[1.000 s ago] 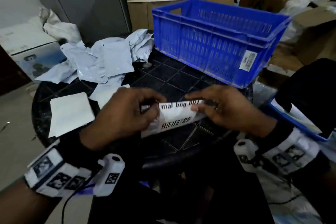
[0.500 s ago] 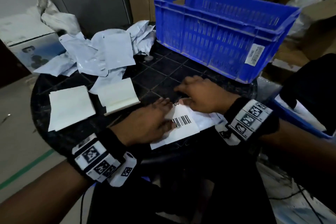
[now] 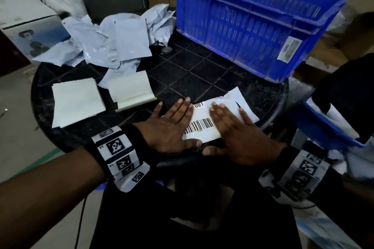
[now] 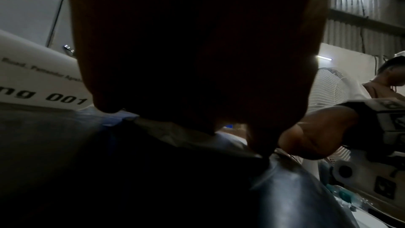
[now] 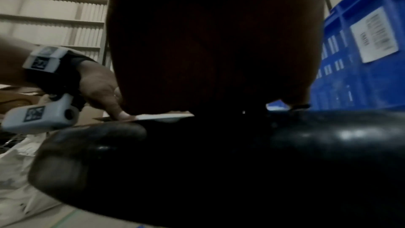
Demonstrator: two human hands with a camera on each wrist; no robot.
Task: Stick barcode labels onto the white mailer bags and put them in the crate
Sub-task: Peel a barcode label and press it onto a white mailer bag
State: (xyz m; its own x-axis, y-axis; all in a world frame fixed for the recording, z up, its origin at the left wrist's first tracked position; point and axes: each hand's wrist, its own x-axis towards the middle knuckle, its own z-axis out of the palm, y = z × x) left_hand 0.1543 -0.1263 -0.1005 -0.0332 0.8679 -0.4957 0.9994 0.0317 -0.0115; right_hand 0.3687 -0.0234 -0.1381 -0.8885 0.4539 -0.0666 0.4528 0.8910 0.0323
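Dim, wide-angle warp, wrist views dark — seemingly underexposed

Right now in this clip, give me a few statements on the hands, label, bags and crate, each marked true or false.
1. Both hands, left hand and right hand, press flat on the barcode label. True.
2. The label sits on a mailer bag lying inside the blue crate. False: the bag lies on the black table.
3. The blue crate stands on the table. True.
4. The loose bag pile lies right of the crate. False: it lies left.
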